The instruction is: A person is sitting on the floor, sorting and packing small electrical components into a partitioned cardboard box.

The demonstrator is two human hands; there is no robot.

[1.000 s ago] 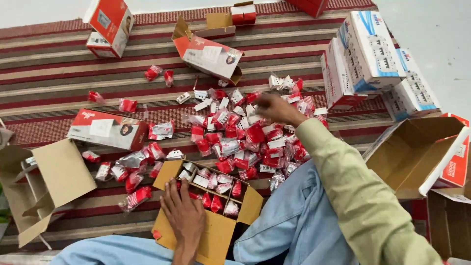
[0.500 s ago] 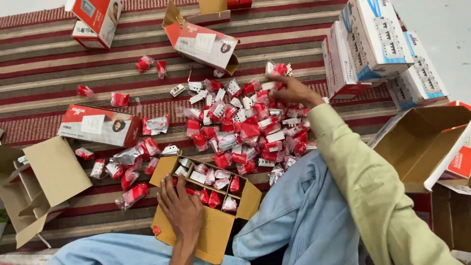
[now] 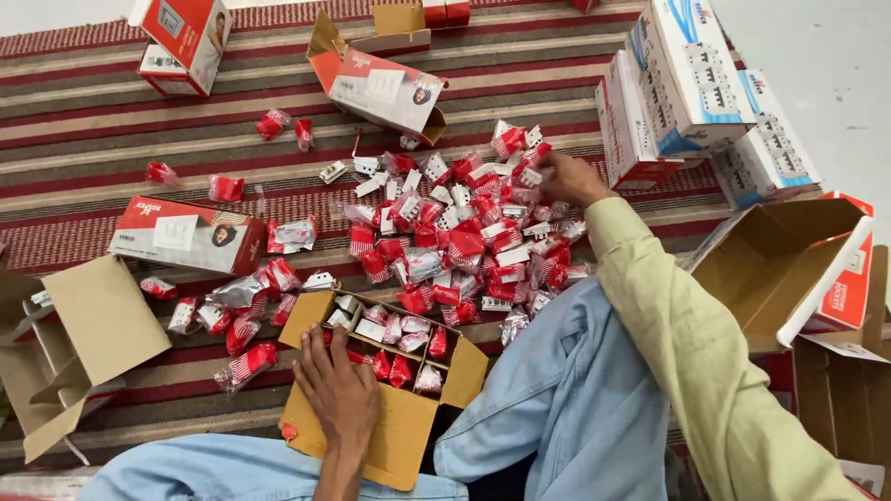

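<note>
I sit on a striped rug with an open cardboard box [image 3: 399, 436] between my knees, partly filled with small red-and-white wrapped packets [image 3: 401, 329]. My left hand [image 3: 340, 390] rests flat on the box's near flap, fingers spread, holding nothing. My right hand [image 3: 568, 178] reaches out to the far right edge of a big heap of the same packets [image 3: 469, 241] on the rug. Its fingers are curled among the packets; whether it grips one cannot be told.
Red-and-white cartons lie around: one at the left [image 3: 186, 234], one at the back [image 3: 380, 85], one at the far left back [image 3: 186, 37]. White-and-blue cartons [image 3: 691, 88] stack at the right. Empty open cardboard boxes stand at the left [image 3: 74, 343] and right [image 3: 789, 264].
My right hand has stayed at the heap's far right edge, shifting slightly among the packets. The left hand stays on the box. The view has tilted a little.
</note>
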